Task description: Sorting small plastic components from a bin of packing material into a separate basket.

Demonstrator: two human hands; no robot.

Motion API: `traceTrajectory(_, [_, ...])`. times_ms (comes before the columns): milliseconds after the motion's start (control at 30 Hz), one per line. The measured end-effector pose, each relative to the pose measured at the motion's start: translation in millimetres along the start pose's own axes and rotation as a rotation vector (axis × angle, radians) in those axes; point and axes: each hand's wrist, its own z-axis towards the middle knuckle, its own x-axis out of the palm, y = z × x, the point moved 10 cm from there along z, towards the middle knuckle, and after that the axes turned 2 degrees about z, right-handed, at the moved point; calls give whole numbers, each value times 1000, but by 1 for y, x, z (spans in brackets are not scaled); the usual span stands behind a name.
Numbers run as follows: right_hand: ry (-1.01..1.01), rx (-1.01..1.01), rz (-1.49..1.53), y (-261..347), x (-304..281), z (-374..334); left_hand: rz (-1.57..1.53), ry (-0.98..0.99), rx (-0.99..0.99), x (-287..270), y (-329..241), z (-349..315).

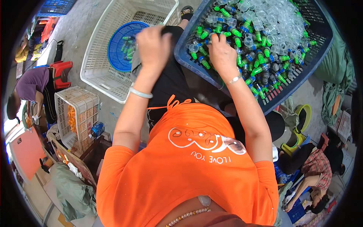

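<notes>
My left hand (154,48), smeared by motion, is over the right rim of a round blue basket (113,56). Small green-topped pieces (128,48) lie in that basket, which sits inside a white plastic crate (97,39). My right hand (222,55) reaches into a dark blue crate (183,48) with its fingers curled together at the pile; what they hold, if anything, is hidden. Around it lie many small dark pieces with green tips and blue bands (258,70). Clear plastic cups (280,28) are heaped behind them and to the right.
At left, a person in purple (36,85) bends near a red stool (61,73) and a white crate with orange things (85,108). Another person in a checked shirt (317,166) is at lower right, beside a yellow-green plastic item (295,142). Green cloth (334,62) lies beyond the blue crate.
</notes>
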Motion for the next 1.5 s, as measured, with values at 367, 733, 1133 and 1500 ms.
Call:
traceTrajectory(367, [-33, -20, 139, -11, -12, -4, 12, 372, 95, 145, -86, -7])
traceTrajectory(733, [-91, 114, 429, -28, -40, -35, -199, 444, 222, 143, -102, -1])
traceTrajectory(1133, [-150, 479, 1063, -83, -37, -53, -645, 442, 20, 130, -86, -9])
traceTrajectory(1500, [-165, 472, 1062, -86, -38, -55, -731, 482, 80, 116, -102, -17])
